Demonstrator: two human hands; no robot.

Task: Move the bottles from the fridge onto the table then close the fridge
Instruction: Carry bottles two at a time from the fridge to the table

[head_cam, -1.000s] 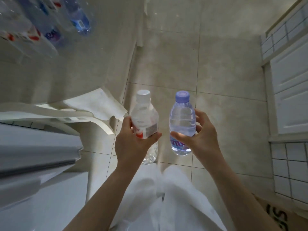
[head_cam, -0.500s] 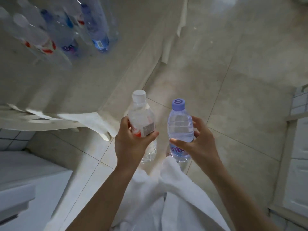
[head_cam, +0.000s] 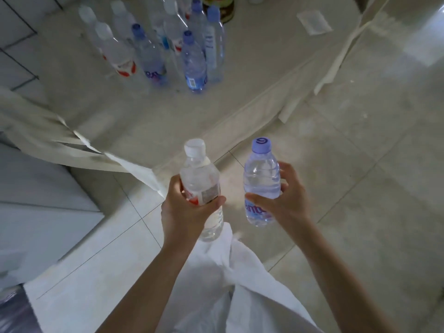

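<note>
My left hand (head_cam: 186, 210) grips a clear bottle with a white cap and a red-and-white label (head_cam: 200, 183), held upright. My right hand (head_cam: 282, 203) grips a clear bottle with a purple cap and a purple label (head_cam: 262, 181), also upright. Both are held over the floor, just short of the table's (head_cam: 240, 75) near edge. Several more water bottles (head_cam: 168, 49) stand grouped on the table's far left part. The fridge is not clearly in view.
A white cabinet or appliance (head_cam: 40, 195) stands at the left. A pale cloth (head_cam: 72, 143) hangs off the table's near corner. A white paper (head_cam: 313, 21) lies on the table at the back right. Tiled floor (head_cam: 360, 188) spreads to the right.
The view has swung up and toward the table, so the bottle group now shows fully. Both hands keep their bottles and have come nearer the table's edge.
</note>
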